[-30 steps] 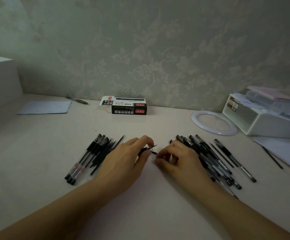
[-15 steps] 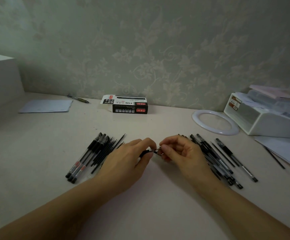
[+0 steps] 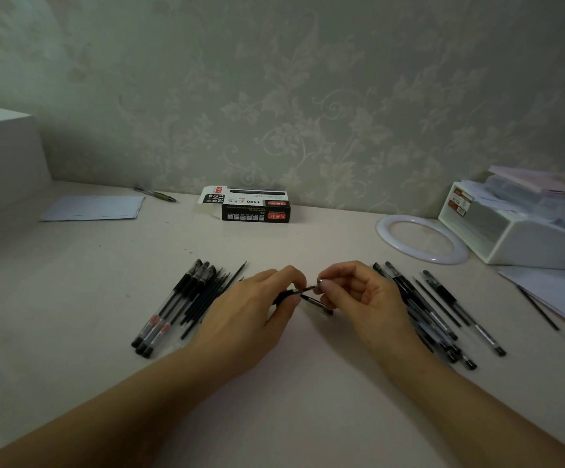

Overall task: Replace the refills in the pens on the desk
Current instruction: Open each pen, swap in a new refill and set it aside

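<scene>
Status: mid-task. The left hand grips a pen; the right hand pinches its tip section. Pens lie in one pile outside the left hand, another pile outside the right (which is finished, cannot tell).

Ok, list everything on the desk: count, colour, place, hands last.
desk: one, pale, fills the foreground.
left pens: a bundle, count unclear, black and clear, left of the hands.
right pens: a pile, count unclear, black and clear, right of the hands.
box: one, black and white, back centre.
green pen: one, back left.
paper: one sheet, white, back left.
ring: one, white, back right.
organiser: one, white, far right.
held pen: one, black, between the hands.
left hand: grips the held pen.
right hand: pinches its tip.
</scene>
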Available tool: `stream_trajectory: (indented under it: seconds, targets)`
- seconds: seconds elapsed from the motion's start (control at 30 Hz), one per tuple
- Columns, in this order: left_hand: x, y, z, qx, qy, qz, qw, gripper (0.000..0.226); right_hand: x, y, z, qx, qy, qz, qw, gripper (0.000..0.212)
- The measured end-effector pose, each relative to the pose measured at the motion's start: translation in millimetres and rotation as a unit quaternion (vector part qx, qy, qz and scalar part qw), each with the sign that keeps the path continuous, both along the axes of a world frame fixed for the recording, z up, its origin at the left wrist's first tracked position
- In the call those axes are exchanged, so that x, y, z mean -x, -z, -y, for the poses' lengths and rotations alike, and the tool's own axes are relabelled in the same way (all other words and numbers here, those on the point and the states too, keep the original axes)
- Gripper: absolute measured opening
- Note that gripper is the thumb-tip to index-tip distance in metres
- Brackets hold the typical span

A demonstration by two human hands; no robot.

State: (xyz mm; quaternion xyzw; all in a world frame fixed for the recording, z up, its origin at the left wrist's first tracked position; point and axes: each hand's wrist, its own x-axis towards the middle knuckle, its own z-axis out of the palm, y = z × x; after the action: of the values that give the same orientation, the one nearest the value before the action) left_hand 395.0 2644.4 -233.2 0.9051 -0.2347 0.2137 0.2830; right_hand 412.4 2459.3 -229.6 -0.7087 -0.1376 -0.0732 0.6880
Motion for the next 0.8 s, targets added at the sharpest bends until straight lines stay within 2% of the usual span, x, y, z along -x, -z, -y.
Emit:
stream_trajectory:
  seconds: [0.17,0.37,0.57,0.8]
  targets:
    - [1.1,0.4,2.1,0.006,0.013,-0.01,1.0,0.01,2.2,0.5,-2.6,0.022,-0.026,0.01,0.999,0.012]
    - [-1.0,-0.5,-0.6,0.013,-0.009,-0.004,1.0,0.009,-0.2,-0.3,2.7,-0.014,0.034,0.008,0.999,0.007]
    - [0.3,-1.0,-0.5,0.003,0.0,-0.008,1.0,0.009,0.7,2.4,-1.8,0.034,-0.025,0.019,0.999,0.017]
    - [1.5,-2.5,0.4,-0.021,-0.007,-0.006,1.0,0.006,0.7,3.3,-0.7,0.067,-0.039,0.033,0.996,0.02]
